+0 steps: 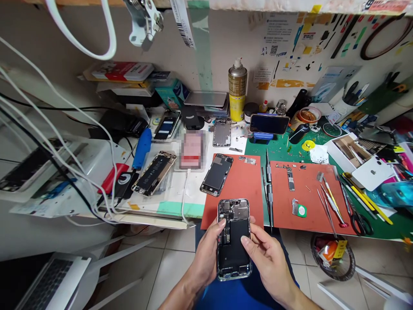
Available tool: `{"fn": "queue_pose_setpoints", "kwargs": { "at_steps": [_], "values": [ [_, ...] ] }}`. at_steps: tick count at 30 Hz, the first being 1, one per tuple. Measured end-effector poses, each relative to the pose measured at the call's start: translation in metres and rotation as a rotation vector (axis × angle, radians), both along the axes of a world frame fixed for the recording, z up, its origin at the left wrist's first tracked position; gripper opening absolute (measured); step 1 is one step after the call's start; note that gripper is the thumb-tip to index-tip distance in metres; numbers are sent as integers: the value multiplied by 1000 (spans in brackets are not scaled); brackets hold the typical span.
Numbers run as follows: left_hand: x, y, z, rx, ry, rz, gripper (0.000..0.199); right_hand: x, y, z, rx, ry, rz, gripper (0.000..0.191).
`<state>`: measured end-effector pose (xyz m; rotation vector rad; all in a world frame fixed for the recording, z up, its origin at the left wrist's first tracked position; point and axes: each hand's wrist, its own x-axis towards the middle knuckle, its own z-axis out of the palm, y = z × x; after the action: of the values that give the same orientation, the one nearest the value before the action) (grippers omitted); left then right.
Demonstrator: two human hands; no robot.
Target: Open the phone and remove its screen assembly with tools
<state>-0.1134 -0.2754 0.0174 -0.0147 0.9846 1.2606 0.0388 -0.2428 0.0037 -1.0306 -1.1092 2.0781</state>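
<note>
Left hand (206, 254) cups the left edge of an opened black-and-silver smartphone chassis (234, 239); right hand (267, 262) pinches its right edge, fingers curled. Chassis is held in the air, near the green-topped bench (277, 148), just short of a rust-orange silicone mat (250, 189).

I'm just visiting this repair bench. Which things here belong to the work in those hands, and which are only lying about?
Part of the work, it seems: opened smartphone, left hand, right hand, small circuit board, screwdrivers, tweezers.

Lying about, it seems: spray can, phone on a blue stand, laptop.
</note>
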Motion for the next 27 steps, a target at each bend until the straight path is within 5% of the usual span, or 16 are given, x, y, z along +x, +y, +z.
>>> {"fn": "queue_pose_setpoints", "kwargs": {
  "at_steps": [6, 12, 18, 27],
  "values": [
    [-3, -4, -9, -28, 209, 12, 60, 3, -1, 3, 163, -144, -3, 42],
    [-1, -16, -23, 89, 522, 21, 70, -10, -1, 14, 824, -414, -156, 26],
    [3, -14, -9, 20, -34, -5, 85, -24, -13, 17, 1309, -446, -147, 35],
    [1, -13, -5, 110, -387, 9, 85, -24, -13, 20, 1505, -432, -138, 28]
  ]
}}
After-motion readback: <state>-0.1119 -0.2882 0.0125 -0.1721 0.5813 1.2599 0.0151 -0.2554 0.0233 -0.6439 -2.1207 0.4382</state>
